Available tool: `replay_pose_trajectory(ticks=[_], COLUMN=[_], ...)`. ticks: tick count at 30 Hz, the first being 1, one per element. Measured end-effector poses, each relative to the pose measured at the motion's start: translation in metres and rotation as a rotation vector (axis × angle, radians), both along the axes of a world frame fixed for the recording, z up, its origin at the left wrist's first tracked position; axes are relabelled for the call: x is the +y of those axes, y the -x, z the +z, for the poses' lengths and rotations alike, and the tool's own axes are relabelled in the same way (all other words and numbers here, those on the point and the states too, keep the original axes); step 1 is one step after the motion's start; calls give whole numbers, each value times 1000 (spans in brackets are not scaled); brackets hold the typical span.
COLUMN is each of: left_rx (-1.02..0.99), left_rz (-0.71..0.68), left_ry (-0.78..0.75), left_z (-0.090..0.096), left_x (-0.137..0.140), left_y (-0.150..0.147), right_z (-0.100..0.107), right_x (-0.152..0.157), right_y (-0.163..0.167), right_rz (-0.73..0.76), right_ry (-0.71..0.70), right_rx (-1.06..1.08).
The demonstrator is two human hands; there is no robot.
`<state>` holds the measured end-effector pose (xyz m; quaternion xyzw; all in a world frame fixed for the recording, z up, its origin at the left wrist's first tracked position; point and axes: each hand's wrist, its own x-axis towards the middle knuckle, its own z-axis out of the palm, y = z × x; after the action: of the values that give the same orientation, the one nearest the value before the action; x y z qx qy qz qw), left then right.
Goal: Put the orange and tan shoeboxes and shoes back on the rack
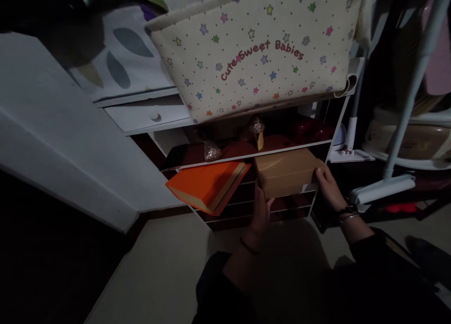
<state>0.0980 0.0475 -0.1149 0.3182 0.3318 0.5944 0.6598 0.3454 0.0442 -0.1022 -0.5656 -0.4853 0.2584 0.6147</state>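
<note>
I have a brown box (287, 171) between my two hands, in front of the white rack (331, 141) and just below its dark red upper shelf. My left hand (261, 210) grips its near left corner and my right hand (329, 185) grips its right end, thumb towards me. The box's top is covered, so I can't see what it contains. Just to its left is an orange box (202, 183), its inside also out of my sight. On the shelf behind, two glittery pieces (212, 151) sit among dark red shapes too dim for me to make out. Above, a cream cloth bin (243, 68) with stars and the words "Cute Sweet Babies" overhangs that shelf; its contents are out of view, cut off at the far edge. Left of it, a small white drawer (151, 115) with a moon-shaped pull is pushed in.

Some of my left fingers are hidden beneath the brown box, and shadow swallows my sleeves. How the orange box is held up, I can't tell. The brown box lies with its long axis running left to right, its right end a little farther from me, and a pale label (309, 188) faces me at the near right corner
</note>
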Motion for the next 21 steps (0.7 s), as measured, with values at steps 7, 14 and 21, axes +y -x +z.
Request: replay_pose_trajectory(ticks=[7, 14, 21], left_rx=[51, 126, 201], left_rz=[-9, -11, -41], left_ry=[19, -4, 1], left_z=[7, 0, -3], left_x=[18, 36, 36], left_y=[-11, -9, -2], right_z=[-9, -18, -21], right_x=[18, 27, 23], right_y=[-10, -2, 2], right_rz=[15, -14, -74], right_ry=[-8, -28, -35], right_rx=[72, -26, -44])
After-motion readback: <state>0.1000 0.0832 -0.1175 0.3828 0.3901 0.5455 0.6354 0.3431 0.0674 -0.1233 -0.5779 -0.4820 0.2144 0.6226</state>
